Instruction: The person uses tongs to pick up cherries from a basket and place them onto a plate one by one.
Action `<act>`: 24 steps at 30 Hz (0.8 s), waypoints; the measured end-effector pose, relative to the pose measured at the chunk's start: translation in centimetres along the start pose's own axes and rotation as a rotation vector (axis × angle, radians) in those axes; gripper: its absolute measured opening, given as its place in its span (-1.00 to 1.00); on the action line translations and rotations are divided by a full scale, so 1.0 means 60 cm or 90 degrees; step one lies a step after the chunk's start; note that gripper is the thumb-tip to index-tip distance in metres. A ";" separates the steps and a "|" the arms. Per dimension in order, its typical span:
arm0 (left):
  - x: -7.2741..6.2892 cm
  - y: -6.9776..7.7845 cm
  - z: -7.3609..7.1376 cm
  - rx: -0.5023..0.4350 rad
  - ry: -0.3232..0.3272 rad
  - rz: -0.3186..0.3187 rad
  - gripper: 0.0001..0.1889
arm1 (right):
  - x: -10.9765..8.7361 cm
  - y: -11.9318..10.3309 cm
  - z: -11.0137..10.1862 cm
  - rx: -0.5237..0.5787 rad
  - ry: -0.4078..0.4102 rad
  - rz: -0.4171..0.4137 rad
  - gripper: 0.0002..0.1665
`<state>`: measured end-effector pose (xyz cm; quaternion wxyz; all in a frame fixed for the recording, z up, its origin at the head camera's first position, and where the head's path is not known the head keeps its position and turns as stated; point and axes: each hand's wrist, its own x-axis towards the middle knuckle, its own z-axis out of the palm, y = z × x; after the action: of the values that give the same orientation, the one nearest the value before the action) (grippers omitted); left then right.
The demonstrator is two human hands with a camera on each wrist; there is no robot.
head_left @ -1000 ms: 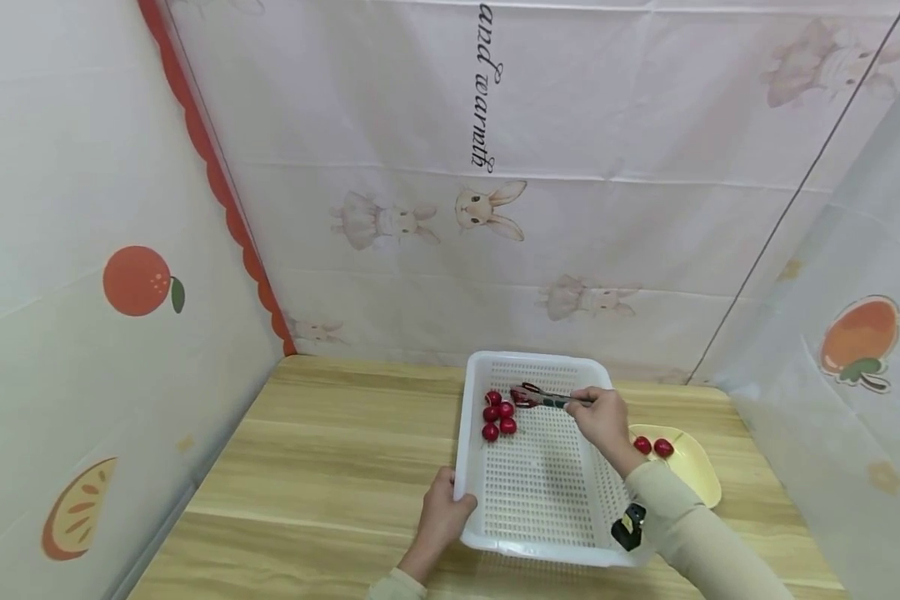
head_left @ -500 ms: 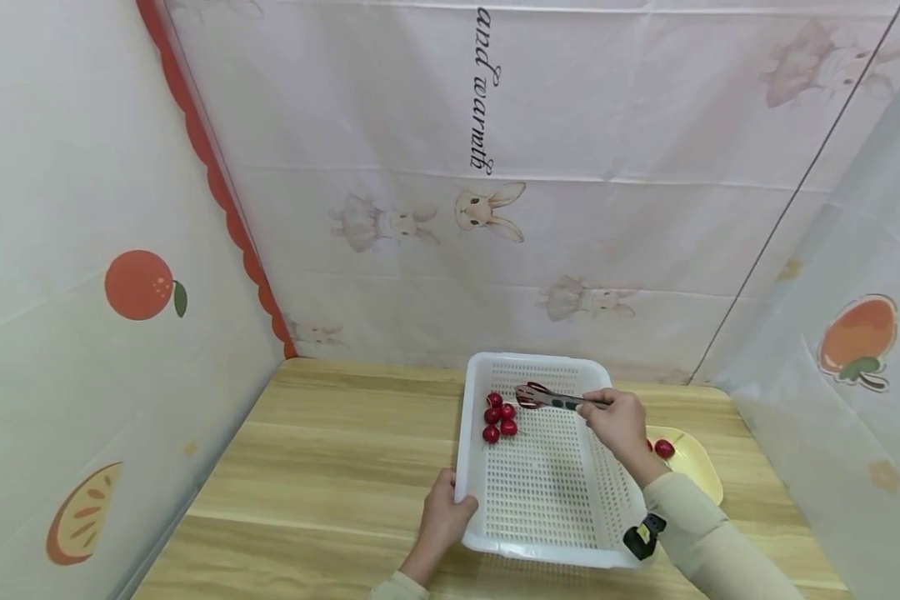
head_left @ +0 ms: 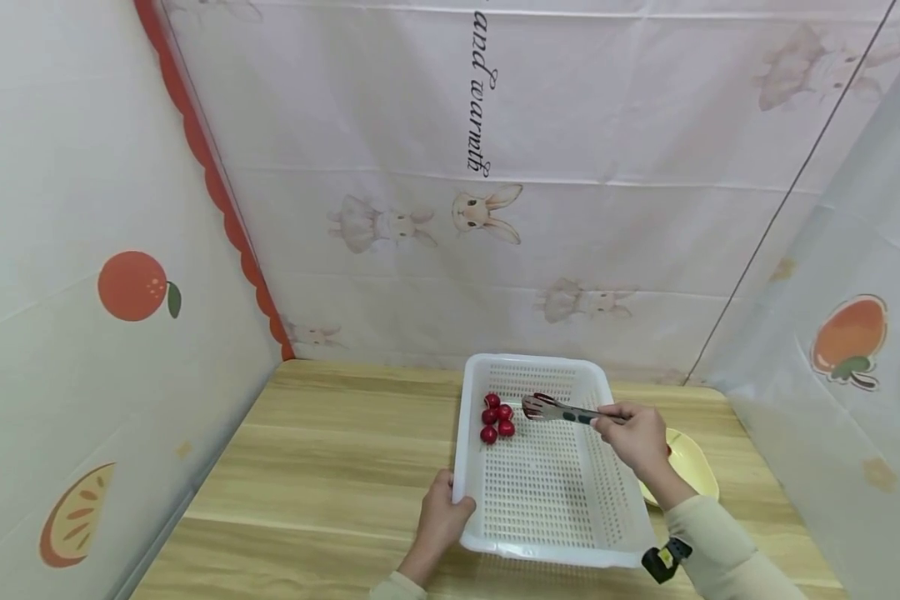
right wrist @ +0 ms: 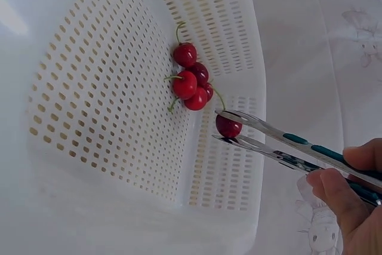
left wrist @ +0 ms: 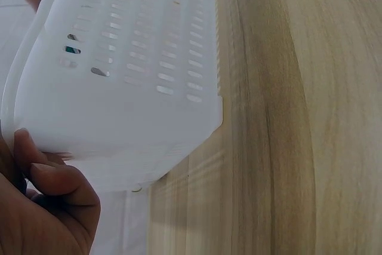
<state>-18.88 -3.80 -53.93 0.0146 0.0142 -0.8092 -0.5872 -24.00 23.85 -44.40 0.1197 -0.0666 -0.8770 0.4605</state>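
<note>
A white perforated plastic basket [head_left: 540, 500] stands on the wooden table. My left hand [head_left: 444, 517] grips its near left rim, thumb on top; the left wrist view shows curled fingers [left wrist: 65, 183] below the rim. My right hand [head_left: 636, 437] holds metal tongs [head_left: 579, 413] with dark green grips over the basket. In the right wrist view a dark red cherry [right wrist: 228, 126] with a green stem sits between the tong tips, above the basket. Several cherries [right wrist: 185, 85] lie clustered inside by the basket's far left wall.
A yellow plate [head_left: 692, 462] lies right of the basket, partly behind my right hand; a sliver of red cherry [head_left: 669, 450] shows on it. The wooden table [head_left: 330, 467] extends to the left. Printed cloth walls [head_left: 390, 275] enclose the back and sides.
My right hand and the tongs have moved right and slightly nearer, away from the clustered cherries. The hand now covers more of the yellow plate. My left hand stays on the rim.
</note>
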 end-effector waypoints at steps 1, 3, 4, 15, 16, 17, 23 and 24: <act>0.000 -0.001 0.000 0.000 -0.002 -0.001 -0.72 | -0.004 0.001 -0.002 0.003 -0.002 0.002 -0.72; 0.000 -0.002 0.001 0.000 -0.005 -0.003 -0.71 | -0.010 0.003 -0.005 0.021 -0.005 0.003 -0.72; 0.001 -0.003 0.002 0.002 -0.006 -0.005 -0.71 | -0.014 0.003 -0.008 0.033 -0.007 0.000 -0.72; 0.002 -0.003 0.002 -0.007 -0.007 -0.004 -0.70 | -0.031 0.015 -0.039 0.080 0.005 -0.013 -0.73; 0.001 -0.003 0.002 -0.006 -0.008 -0.007 -0.70 | -0.033 0.016 -0.042 0.083 0.006 -0.011 -0.73; 0.001 -0.003 0.001 -0.005 -0.009 -0.010 -0.70 | -0.036 0.017 -0.045 0.084 0.004 -0.008 -0.73; 0.002 -0.002 0.000 -0.001 -0.007 0.001 -0.69 | -0.049 0.021 -0.067 0.101 0.005 0.015 -0.67; 0.003 -0.002 0.000 0.001 -0.005 0.002 -0.69 | -0.050 0.022 -0.070 0.111 0.008 0.015 -0.66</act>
<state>-19.03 -3.86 -54.05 0.0122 0.0106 -0.8098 -0.5865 -19.97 27.22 -43.64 0.1252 -0.0689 -0.8318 0.5364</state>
